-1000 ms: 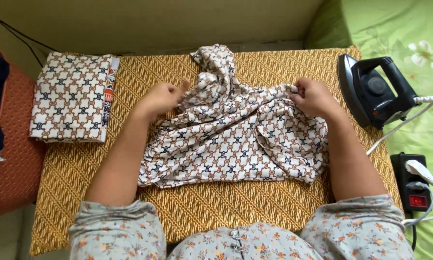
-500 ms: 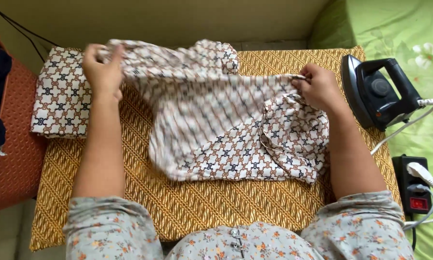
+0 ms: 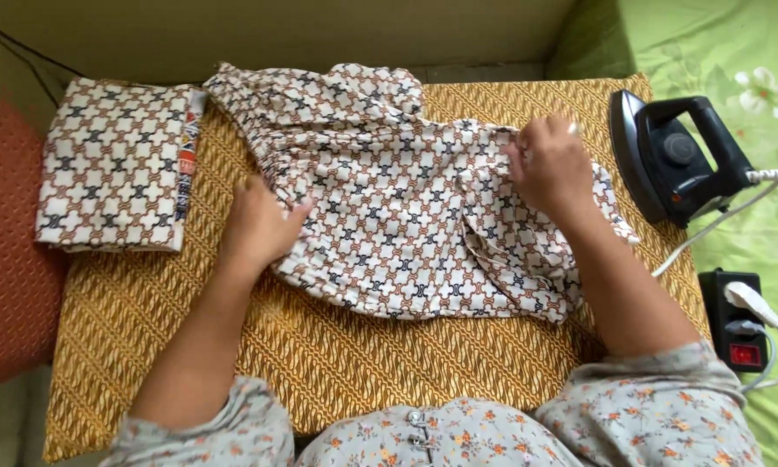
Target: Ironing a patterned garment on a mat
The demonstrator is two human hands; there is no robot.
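Note:
A white garment with a brown and navy link pattern (image 3: 397, 199) lies spread over an orange-brown batik cloth (image 3: 363, 363) that covers the ironing surface. My left hand (image 3: 263, 227) rests on the garment's left edge, fingers curled onto the fabric. My right hand (image 3: 549, 164) pinches the garment's upper right edge near the far side. One sleeve reaches toward the far left corner.
A folded cloth of the same pattern (image 3: 116, 177) lies at the far left. A black iron (image 3: 670, 160) stands on its heel at the right, its white cord leading to a black power strip (image 3: 736, 322) on green bedding. A red-orange cushion (image 3: 12, 285) lies to the left.
My left hand lifted the garment's left part out to the far left, laid it flat, then came back to its near left edge. My right hand kept its hold.

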